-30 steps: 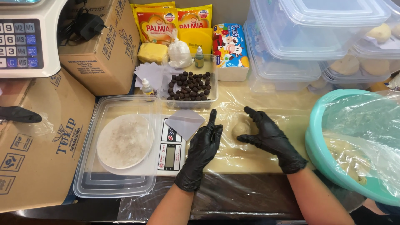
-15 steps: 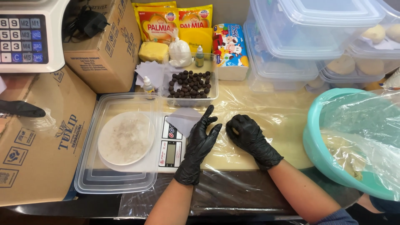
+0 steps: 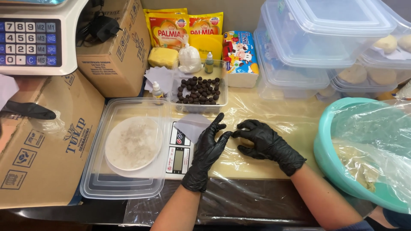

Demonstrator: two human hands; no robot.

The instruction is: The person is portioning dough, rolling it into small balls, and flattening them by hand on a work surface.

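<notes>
Small bakery prep, scale [image 3: 177, 150], dough bowl [image 3: 325, 149], margarine packs [image 3: 167, 32]

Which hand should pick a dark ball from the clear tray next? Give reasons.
Left, probably. The left hand lies open, fingertips pointing at the tray of dark balls, nearest it. The right hand is curled over a pale dough piece.

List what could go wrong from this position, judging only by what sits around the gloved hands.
1. The left hand lies right beside the small digital scale; a nudge might press its buttons or shift the white plate on it.
2. The right hand cups a piece of dough that is mostly hidden; it could stick to the plastic sheet covering the table and lift it.
3. The open tray of dark balls sits just beyond the fingertips and could be bumped.
</notes>
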